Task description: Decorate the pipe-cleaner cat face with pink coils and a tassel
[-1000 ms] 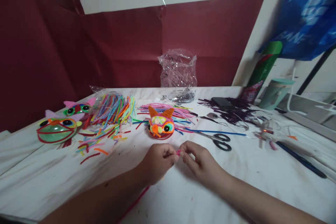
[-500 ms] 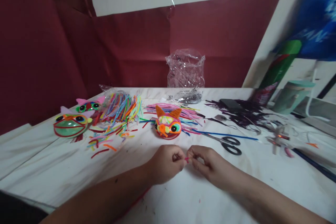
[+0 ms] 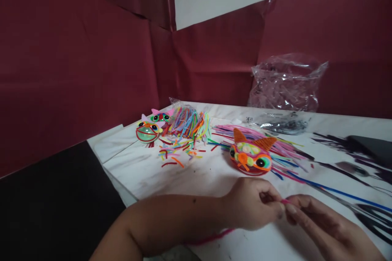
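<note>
Pink strip (image 3: 285,201) is held up at near right, over the white table (image 3: 199,179), its short visible part bridged between two hands. By the left hand (image 3: 255,204) it is pinched narrowly between thumb and forefinger; by the right hand (image 3: 326,222) it is gripped likewise at the fingertips. A pink length (image 3: 219,236) is seen below the left forearm (image 3: 183,212); whether it is joined to the pinched part cannot be told. Step in hand is judged to be fine shaping, perhaps bending or twisting, at the pinch. For the next move, small, firm fingertip control seems to be called for, with the strip kept in both pinches. Just beyond the left hand, an orange-eared figure (image 3: 249,159) is left untouched. To the right, scissors (image 3: 375,215) are laid near a blue strip (image 3: 343,193). Cut pieces (image 3: 173,163) are scattered farther left.
</note>
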`<state>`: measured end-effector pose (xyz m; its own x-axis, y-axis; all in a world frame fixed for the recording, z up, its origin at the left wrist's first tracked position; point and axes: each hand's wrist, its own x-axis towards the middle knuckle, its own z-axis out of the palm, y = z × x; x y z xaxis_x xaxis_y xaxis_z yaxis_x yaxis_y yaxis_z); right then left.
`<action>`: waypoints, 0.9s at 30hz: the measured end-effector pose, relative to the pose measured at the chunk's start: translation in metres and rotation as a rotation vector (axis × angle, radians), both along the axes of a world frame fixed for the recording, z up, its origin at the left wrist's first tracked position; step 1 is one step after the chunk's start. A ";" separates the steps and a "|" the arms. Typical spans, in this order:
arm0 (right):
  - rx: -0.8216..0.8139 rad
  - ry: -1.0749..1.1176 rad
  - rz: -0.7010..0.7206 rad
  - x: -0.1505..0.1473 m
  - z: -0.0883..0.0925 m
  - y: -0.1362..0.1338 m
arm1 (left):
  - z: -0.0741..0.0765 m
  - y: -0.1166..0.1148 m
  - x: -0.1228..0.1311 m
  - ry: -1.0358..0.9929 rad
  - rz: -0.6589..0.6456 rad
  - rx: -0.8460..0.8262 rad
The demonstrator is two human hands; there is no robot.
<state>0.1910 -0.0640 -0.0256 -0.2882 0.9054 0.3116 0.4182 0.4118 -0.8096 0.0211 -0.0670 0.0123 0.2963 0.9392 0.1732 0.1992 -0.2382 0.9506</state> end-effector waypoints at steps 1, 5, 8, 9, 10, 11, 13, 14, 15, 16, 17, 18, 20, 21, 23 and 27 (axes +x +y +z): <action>0.011 -0.016 0.006 0.001 -0.002 0.001 | -0.002 0.002 0.000 -0.005 -0.017 -0.049; 0.018 -0.137 0.043 -0.001 0.007 0.001 | -0.006 0.009 -0.005 0.112 -0.118 -0.111; 0.014 -0.221 0.080 -0.007 0.022 -0.002 | -0.002 0.011 -0.011 0.340 -0.127 0.190; 0.011 -0.233 0.104 -0.009 0.027 -0.004 | -0.001 0.011 -0.013 0.401 -0.140 0.297; 0.020 -0.239 0.110 -0.009 0.032 -0.004 | 0.000 0.012 -0.014 0.441 -0.160 0.367; 0.033 -0.250 0.120 -0.009 0.036 -0.005 | 0.001 0.012 -0.015 0.463 -0.178 0.398; 0.057 -0.272 0.149 -0.008 0.041 -0.006 | 0.000 0.013 -0.016 0.478 -0.213 0.408; 0.059 -0.277 0.167 -0.007 0.042 -0.007 | 0.000 0.014 -0.016 0.486 -0.232 0.412; 0.051 -0.270 0.181 -0.006 0.042 -0.007 | 0.000 0.014 -0.015 0.490 -0.247 0.419; 0.032 -0.242 0.183 -0.005 0.042 -0.007 | 0.000 0.014 -0.014 0.488 -0.250 0.423; 0.000 -0.190 0.175 -0.006 0.040 -0.006 | 0.001 0.015 -0.013 0.480 -0.238 0.421; -0.044 -0.112 0.154 -0.008 0.039 -0.006 | 0.002 0.015 -0.013 0.463 -0.205 0.409; -0.142 0.089 0.095 -0.013 0.035 -0.004 | 0.005 0.015 -0.011 0.398 -0.105 0.359; -0.181 0.188 0.067 -0.016 0.034 -0.004 | 0.007 0.014 -0.010 0.360 -0.056 0.333; -0.222 0.334 0.022 -0.023 0.033 -0.004 | 0.009 0.013 -0.008 0.292 0.012 0.303; -0.217 0.429 -0.047 -0.028 0.032 -0.009 | 0.008 0.009 -0.004 0.238 0.060 0.300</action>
<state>0.1626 -0.0733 0.0068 -0.1321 0.9717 0.1960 0.0421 0.2030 -0.9783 0.0173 -0.0580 0.0205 0.3077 0.8742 0.3756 0.4276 -0.4797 0.7662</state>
